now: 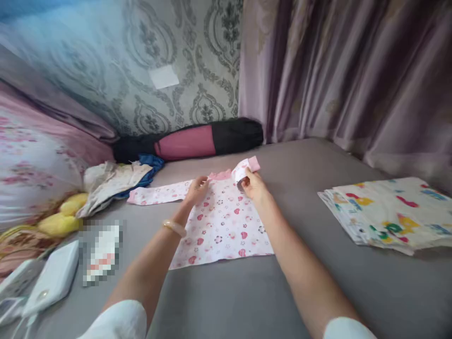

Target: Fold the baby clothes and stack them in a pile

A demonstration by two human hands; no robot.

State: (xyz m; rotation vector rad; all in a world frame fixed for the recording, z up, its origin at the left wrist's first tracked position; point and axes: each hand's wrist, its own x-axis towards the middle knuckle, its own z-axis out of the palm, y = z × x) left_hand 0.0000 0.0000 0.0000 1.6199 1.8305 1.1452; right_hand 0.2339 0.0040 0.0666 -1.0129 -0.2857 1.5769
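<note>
A small white long-sleeved shirt [222,226] with pink hearts and flowers lies spread on the grey bed sheet [226,301]. Its pink neckline points away from me. On the left, one sleeve stretches straight out flat. My right hand [254,186] pinches the other sleeve, which is lifted and bent up, its pink cuff [254,163] above my fingers. My left hand [197,189] rests on the shirt near the left shoulder, fingers loosely extended and holding nothing that I can see. A pale bangle circles my left wrist.
Folded cloths [395,212] with colourful prints lie to the right. At left are crumpled clothes [113,181], yellow plush shapes [63,216], a white power bank [52,278] with a cable, and a blurred-out item. A black and pink roll [187,142] lies along the wall.
</note>
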